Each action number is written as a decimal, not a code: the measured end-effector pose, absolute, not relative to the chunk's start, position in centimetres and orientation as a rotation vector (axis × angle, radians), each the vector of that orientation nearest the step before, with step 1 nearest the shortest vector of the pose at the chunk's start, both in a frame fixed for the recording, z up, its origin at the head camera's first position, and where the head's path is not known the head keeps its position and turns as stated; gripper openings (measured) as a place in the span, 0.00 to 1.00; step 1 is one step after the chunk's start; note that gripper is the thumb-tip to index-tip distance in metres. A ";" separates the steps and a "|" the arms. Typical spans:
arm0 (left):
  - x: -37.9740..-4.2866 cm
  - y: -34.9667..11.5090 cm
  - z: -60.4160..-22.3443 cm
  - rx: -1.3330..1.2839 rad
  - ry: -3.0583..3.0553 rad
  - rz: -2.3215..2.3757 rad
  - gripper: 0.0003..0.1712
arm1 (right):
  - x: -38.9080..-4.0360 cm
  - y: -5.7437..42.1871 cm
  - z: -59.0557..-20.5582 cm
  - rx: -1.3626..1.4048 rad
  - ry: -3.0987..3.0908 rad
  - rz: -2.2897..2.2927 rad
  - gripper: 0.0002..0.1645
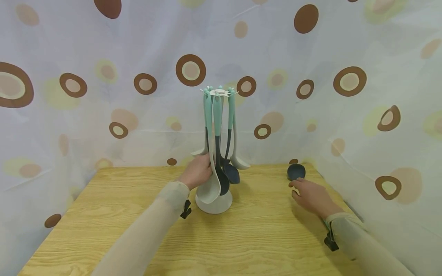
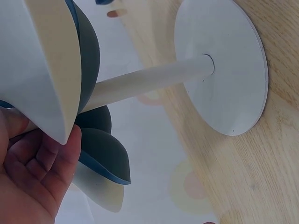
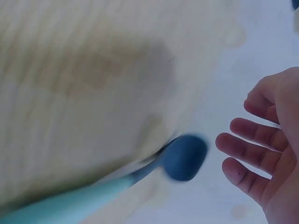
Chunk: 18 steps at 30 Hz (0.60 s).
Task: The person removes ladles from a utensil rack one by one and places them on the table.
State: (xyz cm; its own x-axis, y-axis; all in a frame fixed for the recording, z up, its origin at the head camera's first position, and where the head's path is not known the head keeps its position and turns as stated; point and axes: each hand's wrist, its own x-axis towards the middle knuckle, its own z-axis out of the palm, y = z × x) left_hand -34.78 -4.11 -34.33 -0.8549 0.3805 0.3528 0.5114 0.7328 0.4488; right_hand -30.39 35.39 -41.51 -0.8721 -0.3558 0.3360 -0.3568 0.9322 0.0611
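A white utensil stand (image 1: 214,207) with a round base stands mid-table, kitchen utensils with mint handles (image 1: 217,115) hanging around its top. Among their lower ends, my left hand (image 1: 198,172) grips the stand's white pole (image 2: 149,79). A white ladle (image 1: 208,189) hangs in front of the fingers and partly covers them in the left wrist view. At the right of the table lies a spoon-like utensil with a rounded dark blue head (image 1: 296,171) and a mint handle (image 3: 74,200). Over it hovers my right hand (image 1: 314,195), fingers loosely spread and holding nothing.
The wooden table (image 1: 138,214) ends at the back against a spotted curtain (image 1: 155,50), which also runs along the right side. Dark blue utensil heads (image 1: 232,174) hang low on the stand's right side.
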 end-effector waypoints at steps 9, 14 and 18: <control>-34.5 -4.2 -34.1 -0.681 -2.720 -0.822 0.11 | -29.4 28.0 -38.3 0.663 -2.646 0.042 0.10; -34.6 -4.3 -34.5 -0.654 -2.714 -0.845 0.10 | -29.3 24.3 -36.9 0.726 -2.619 0.126 0.09; -34.7 -4.3 -34.5 -0.662 -2.698 -0.845 0.08 | -29.4 21.7 -36.1 0.771 -2.558 0.152 0.10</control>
